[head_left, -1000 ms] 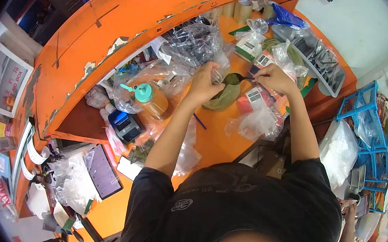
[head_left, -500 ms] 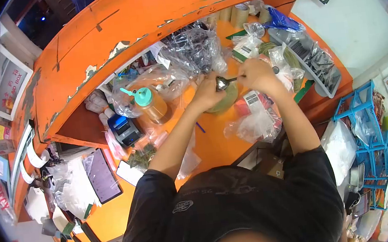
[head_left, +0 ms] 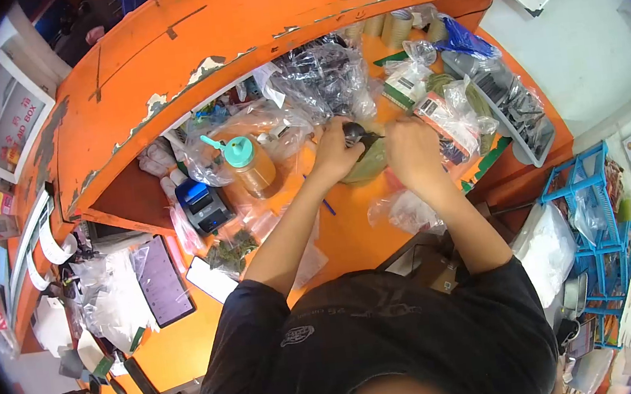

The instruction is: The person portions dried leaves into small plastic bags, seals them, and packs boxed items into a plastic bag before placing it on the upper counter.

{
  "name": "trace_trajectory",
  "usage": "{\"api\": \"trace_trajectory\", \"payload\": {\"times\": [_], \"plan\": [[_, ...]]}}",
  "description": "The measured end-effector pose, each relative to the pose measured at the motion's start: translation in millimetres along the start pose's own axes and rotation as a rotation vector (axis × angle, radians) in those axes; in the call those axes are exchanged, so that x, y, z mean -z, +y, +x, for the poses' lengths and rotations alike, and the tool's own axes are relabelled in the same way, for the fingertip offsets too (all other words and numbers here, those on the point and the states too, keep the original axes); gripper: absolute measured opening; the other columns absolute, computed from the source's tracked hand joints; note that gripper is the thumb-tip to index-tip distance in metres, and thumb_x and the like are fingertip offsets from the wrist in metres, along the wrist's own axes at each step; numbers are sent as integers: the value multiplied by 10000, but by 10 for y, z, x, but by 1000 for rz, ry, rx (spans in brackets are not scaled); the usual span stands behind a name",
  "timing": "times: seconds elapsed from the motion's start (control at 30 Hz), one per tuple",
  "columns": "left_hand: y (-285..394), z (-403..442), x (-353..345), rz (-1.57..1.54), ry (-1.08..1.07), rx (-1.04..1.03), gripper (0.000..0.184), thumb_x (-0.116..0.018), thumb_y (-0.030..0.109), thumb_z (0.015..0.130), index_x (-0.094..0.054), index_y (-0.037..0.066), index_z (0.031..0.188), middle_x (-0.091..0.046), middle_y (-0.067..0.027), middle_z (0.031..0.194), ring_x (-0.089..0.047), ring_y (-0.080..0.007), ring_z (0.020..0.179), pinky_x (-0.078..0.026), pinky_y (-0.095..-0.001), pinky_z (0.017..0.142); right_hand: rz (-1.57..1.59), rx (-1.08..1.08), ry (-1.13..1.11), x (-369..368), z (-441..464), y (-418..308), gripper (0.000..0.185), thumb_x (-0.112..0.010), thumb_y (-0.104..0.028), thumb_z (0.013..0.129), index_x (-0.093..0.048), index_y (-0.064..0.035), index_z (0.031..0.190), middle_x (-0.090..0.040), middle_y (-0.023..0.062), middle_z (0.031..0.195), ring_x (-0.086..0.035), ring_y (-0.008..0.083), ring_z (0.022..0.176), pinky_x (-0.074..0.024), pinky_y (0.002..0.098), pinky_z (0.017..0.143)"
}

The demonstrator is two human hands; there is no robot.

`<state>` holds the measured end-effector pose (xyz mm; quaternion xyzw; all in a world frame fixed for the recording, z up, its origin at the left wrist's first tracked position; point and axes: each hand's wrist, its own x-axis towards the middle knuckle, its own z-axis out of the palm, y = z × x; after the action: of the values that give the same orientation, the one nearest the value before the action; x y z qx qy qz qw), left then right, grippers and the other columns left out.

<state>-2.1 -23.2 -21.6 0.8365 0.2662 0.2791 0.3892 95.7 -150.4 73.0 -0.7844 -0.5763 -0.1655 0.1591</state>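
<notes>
Near the middle of the orange counter, my left hand [head_left: 336, 156] is curled around the rim of a greenish, see-through bag or container [head_left: 368, 167]; I cannot tell which. Over its mouth is a metal ladle [head_left: 355, 132], its bowl dark now and close to my left fingers. My right hand [head_left: 413, 148] is closed at the ladle's handle end, though the fingers hide most of the handle. A jar with a turquoise lid [head_left: 238, 152] and brown contents stands left of my left hand. Clear plastic bags [head_left: 324, 79] lie just beyond both hands.
A grey tray of dark packets [head_left: 512, 108] stands at the right. Left are a black-and-blue printer [head_left: 204, 207], a tablet [head_left: 163, 280] and a white phone-like slab [head_left: 212, 279]. An orange shelf edge [head_left: 207, 69] overhangs the back. Blue baskets [head_left: 597, 243] stand far right.
My right hand has moved down and turned, tilting the ladle. The ladle's shiny bowl now looks dark. My left hand stays at the rim. The view has shifted slightly.
</notes>
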Motion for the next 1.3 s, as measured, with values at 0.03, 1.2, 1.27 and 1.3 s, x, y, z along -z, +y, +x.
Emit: {"api": "trace_trajectory", "payload": {"times": [0.03, 1.2, 1.27, 1.3], "plan": [[0, -15, 12, 15, 7, 19, 498, -689, 224, 673, -513, 75, 1116, -596, -124, 1058, -424, -317, 1089, -224, -477, 955, 5, 3, -1, -4, -14, -11, 95, -589, -58, 692, -659, -13, 739, -614, 171, 688, -614, 330, 672, -485, 416, 611], [181, -342, 207, -14, 253, -254, 753, -712, 252, 755, -356, 49, 1386, -414, -179, 1346, -395, -300, 1242, -226, -461, 1052, 628, -26, 136, -339, -133, -59, 109, -594, 12, 777, -610, -31, 876, -617, 123, 807, -615, 313, 721, -500, 357, 648], [-31, -277, 131, -647, 186, -160, 577, -682, 175, 816, -447, 30, 1323, -535, -152, 1242, -509, -232, 1146, -355, -390, 1001, 745, -30, 133, -217, -158, -84, 121, -600, 5, 797, -615, -29, 913, -632, 111, 801, -628, 263, 706, -497, 325, 640], [-52, -292, 170, -770, 103, -125, 474, -657, 142, 838, -488, 19, 1264, -575, -135, 1162, -546, -206, 1077, -393, -347, 948, 804, -30, 130, -184, -176, -103, 128, -603, 1, 808, -618, -28, 931, -639, 104, 799, -634, 237, 699, -496, 309, 635]]}}
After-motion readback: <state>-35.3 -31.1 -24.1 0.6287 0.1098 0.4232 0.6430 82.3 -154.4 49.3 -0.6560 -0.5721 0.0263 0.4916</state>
